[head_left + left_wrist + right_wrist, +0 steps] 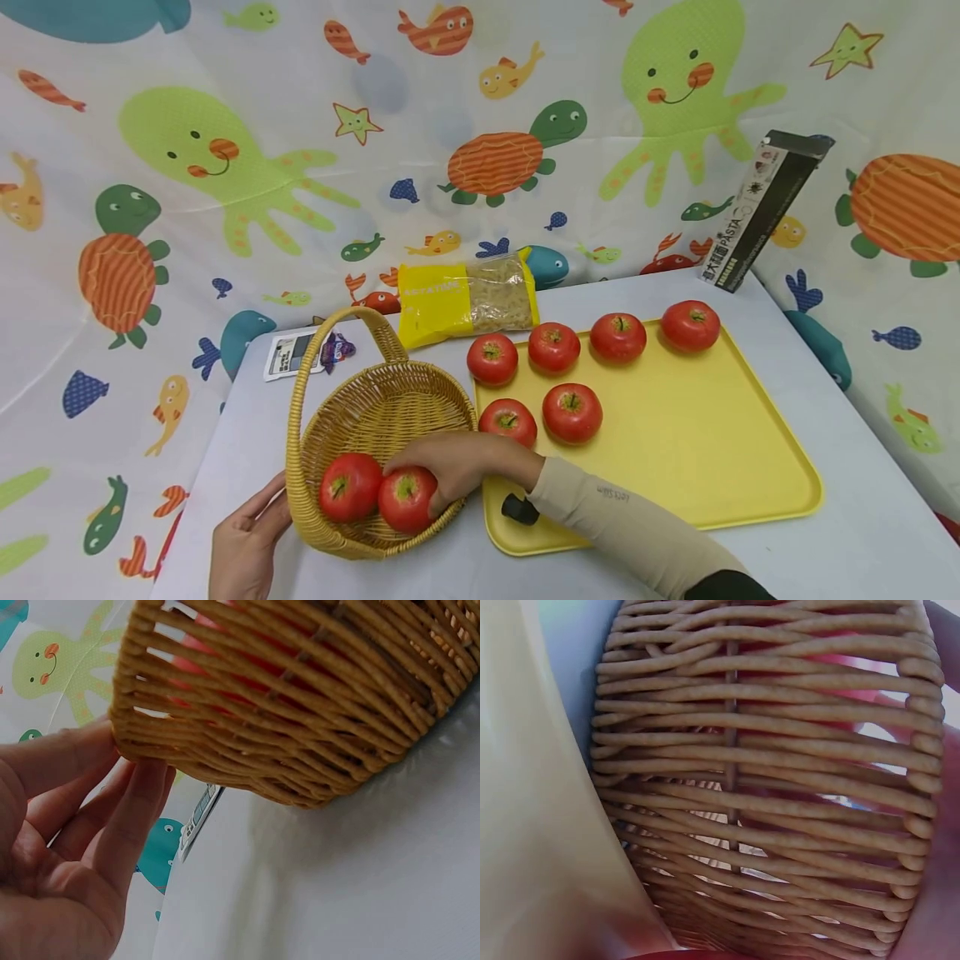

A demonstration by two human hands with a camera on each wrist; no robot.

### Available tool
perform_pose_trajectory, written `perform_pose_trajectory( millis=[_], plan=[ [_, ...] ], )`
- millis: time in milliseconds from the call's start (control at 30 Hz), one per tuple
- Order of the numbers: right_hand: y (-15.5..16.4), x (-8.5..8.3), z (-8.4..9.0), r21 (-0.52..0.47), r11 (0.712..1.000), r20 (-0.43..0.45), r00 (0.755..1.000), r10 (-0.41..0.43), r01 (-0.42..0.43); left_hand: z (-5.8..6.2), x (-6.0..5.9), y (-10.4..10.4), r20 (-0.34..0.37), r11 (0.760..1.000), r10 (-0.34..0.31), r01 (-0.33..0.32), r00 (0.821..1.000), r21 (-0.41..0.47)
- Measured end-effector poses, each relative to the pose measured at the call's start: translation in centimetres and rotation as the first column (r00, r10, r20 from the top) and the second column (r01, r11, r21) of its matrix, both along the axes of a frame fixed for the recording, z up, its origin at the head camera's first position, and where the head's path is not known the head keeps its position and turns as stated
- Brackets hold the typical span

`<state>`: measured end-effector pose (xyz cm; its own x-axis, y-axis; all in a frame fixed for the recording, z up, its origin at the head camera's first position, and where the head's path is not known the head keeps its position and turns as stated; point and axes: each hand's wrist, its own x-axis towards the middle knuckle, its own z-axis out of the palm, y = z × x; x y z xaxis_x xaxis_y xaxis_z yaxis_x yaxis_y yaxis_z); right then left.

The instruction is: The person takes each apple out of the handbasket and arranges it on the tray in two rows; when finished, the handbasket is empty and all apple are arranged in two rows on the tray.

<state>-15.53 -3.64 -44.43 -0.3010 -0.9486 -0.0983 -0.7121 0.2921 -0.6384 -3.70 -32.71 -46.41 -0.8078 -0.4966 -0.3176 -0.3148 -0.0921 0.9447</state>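
A woven wicker basket [390, 392] with a tall arched handle stands at the left front of the table. My right hand [444, 460] reaches over its right rim and grips a red apple [407, 502] inside. A second red apple [350, 486] lies in the basket, beside the held one. At the basket's left side, my left hand [251, 537] pinches the rim between thumb and fingers; the left wrist view shows the fingertips [146, 780] at the wicker edge. Through the weave [780, 757] in the right wrist view, red shows, and most of the right hand is hidden.
To the right lies a yellow tray [675, 442] with several red apples [572, 413] on it, and a black object [519, 509] near its front. Behind are a yellow pasta bag [435, 302], a white packet [288, 356], a purple wrapper [337, 352] and a leaning pasta box [765, 208].
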Motion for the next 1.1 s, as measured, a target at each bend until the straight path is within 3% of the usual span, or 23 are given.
perform_pose_trajectory(
  millis=[133,333,600,800,900,1100],
  plan=[
    [0.0,0.3,-0.2,-0.007,0.996,-0.042,0.995,-0.094,0.094,0.0,0.0,0.1,-0.009,1.000,0.004,-0.004,1.000,0.000],
    [-0.3,0.9,-0.4,0.019,0.962,-0.084,0.960,-0.268,0.271,-0.1,-0.3,0.0,-0.010,1.000,0.012,-0.012,1.000,0.001],
    [-0.9,1.6,-1.0,0.051,0.958,-0.117,0.955,-0.274,0.281,0.0,0.1,0.0,-0.044,1.000,0.005,-0.005,0.999,0.019],
    [-0.8,2.0,-1.2,-0.003,0.951,-0.138,0.942,-0.307,0.309,0.0,-0.1,0.2,-0.036,1.000,0.015,-0.015,0.999,0.020],
    [-0.7,2.1,-1.1,-0.056,0.937,-0.143,0.926,-0.349,0.345,0.0,-0.1,0.2,-0.033,1.000,0.016,-0.016,0.999,0.016],
    [-0.5,2.4,-1.3,-0.160,0.894,-0.070,0.899,-0.433,0.418,0.0,-0.1,0.3,-0.029,1.000,0.019,-0.019,0.999,0.005]
  ],
)
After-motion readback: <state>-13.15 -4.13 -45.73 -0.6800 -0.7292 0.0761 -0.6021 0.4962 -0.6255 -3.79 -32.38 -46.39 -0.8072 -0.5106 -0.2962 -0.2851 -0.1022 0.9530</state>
